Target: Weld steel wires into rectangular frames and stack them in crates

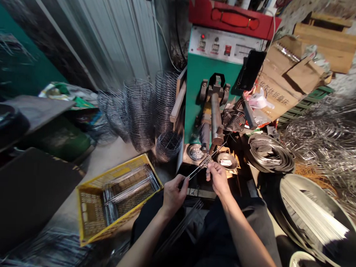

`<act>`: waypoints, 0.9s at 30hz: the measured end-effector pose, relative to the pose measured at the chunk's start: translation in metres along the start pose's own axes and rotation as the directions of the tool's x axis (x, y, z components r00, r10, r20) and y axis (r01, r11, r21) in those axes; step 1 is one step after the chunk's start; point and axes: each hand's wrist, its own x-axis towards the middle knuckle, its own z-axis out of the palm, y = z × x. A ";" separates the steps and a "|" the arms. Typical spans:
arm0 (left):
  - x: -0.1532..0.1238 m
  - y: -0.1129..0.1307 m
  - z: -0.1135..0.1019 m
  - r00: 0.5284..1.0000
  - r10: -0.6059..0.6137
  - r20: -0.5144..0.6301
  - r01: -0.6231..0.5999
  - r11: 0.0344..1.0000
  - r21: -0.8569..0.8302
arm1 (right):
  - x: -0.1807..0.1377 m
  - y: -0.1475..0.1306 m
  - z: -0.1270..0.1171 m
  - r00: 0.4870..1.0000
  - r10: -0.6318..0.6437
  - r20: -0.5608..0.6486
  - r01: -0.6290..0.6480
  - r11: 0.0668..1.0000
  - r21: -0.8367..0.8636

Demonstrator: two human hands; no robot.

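My left hand is closed on the near end of a thin bent metal wire piece. The wire piece slants up and away, its far part near the electrode tips of a green spot welder. Beside that far part, my right hand is closed in a pinch; whether it grips the wire or some small part is too fine to make out. A small dish of shiny metal bits sits left of the tips. Another round dish with pale pieces lies just beyond my right hand.
Left of my legs stands a yellow plastic crate holding wire frames. Stacks of round wire racks stand behind it. To the right are a coil of metal strip, a big basin of straight rods and tangled wire rings.
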 end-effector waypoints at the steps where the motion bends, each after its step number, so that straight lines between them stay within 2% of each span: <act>1: 0.001 0.000 0.001 1.000 0.007 -0.003 -0.007 1.000 0.003 | 0.000 0.000 -0.001 1.000 -0.007 0.000 0.007 1.000 0.000; 27: 0.016 -0.003 0.010 1.000 -0.011 -0.006 0.011 1.000 -0.025 | 0.016 -0.007 0.001 0.997 -0.081 0.004 0.081 0.997 -0.014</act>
